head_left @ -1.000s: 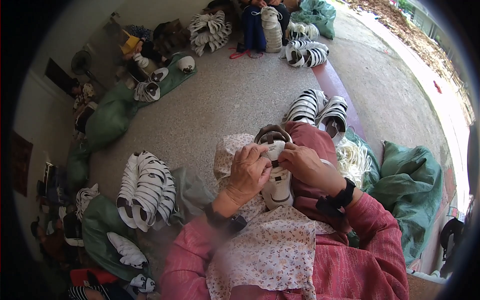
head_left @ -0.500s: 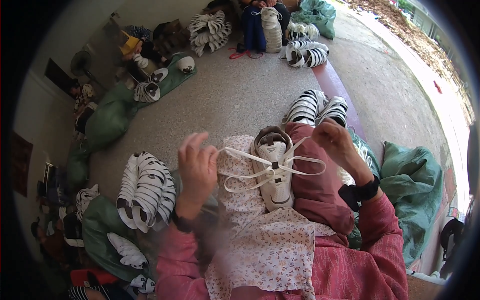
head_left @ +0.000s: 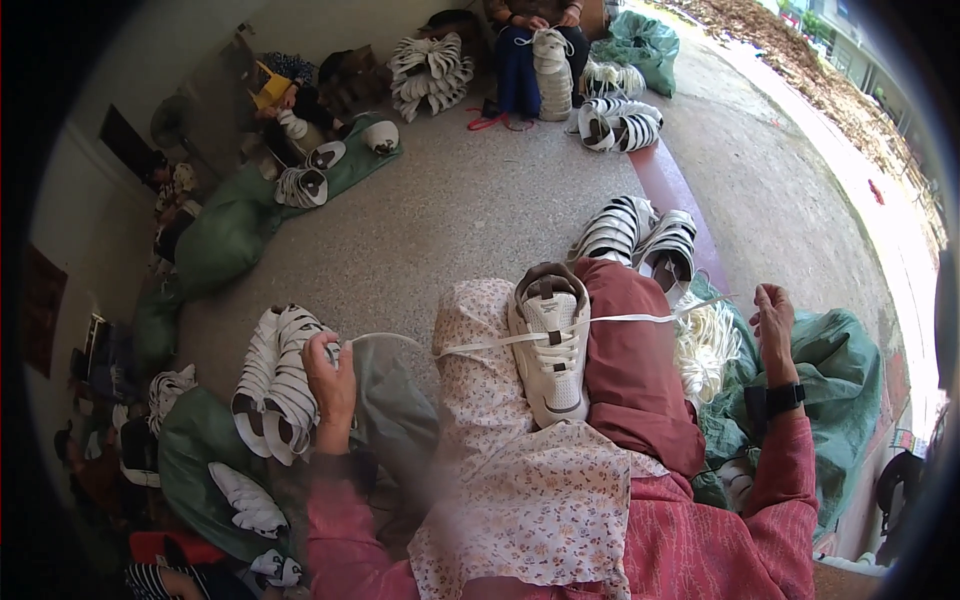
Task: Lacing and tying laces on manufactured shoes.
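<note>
A beige and white sneaker (head_left: 550, 345) with brown lining and trim rests on my lap, toe toward me. Its white shoelace (head_left: 630, 318) crosses the upper and stretches out to both sides. My left hand (head_left: 332, 385), out at the left, is closed with the lace's left end at its fingertips. On the far right, my right hand (head_left: 774, 325) is raised with its fingers loosely bent and slightly apart. The lace's right end hangs in the air just left of those fingers, with a small gap between. A flowered cloth (head_left: 530, 500) covers my lap under the shoe.
Stacked white shoe uppers (head_left: 290, 375) stand by my left hand. More stacks (head_left: 615, 228) lie beyond my knees. A bundle of white laces (head_left: 705, 350) lies on a green sack (head_left: 835, 400) at my right. Another person (head_left: 540, 25) sits opposite with a stack of uppers.
Both hands have moved apart, left hand leftward and right hand rightward. The lace loops over the shoe have gone, and the lace lies drawn out across it. The shoe has tilted slightly.
</note>
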A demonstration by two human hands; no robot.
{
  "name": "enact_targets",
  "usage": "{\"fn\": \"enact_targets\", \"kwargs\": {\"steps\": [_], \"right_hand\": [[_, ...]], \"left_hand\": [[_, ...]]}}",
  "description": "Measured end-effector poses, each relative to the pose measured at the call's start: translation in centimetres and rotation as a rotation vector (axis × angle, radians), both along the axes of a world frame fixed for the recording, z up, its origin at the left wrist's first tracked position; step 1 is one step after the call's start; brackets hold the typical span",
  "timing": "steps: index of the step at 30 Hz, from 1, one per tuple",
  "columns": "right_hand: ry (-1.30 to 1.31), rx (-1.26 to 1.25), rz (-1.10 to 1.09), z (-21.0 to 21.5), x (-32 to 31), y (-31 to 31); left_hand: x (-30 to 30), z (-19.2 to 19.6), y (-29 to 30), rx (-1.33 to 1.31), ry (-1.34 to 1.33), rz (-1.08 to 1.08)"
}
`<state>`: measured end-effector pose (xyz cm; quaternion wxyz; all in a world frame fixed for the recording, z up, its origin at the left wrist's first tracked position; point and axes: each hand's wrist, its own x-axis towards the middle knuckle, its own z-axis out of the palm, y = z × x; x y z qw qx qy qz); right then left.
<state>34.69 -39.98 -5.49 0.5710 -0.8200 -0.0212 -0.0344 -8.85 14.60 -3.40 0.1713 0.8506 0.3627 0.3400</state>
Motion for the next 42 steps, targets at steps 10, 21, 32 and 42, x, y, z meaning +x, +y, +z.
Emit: {"fn": "enact_targets", "kwargs": {"steps": [10, 21, 32, 42], "right_hand": [[-0.060, -0.301, 0.962, 5.2, -13.0, 14.6], [-0.866, -0.546, 1.124, 3.8, -14.3, 20.0], [-0.776, -0.520, 1.217, 3.9, -13.7, 20.7], [-0.561, -0.476, 1.404, 5.6, -11.4, 22.6]], "left_hand": [[11.3, 4.3, -12.4, 0.169, 0.009, -0.817], [14.7, 2.7, -17.7, 0.004, 0.015, -0.680], [15.1, 2.4, -17.3, 0.011, 0.071, -0.718], [16.9, 2.1, -14.0, -0.630, 0.290, -0.735]]}}
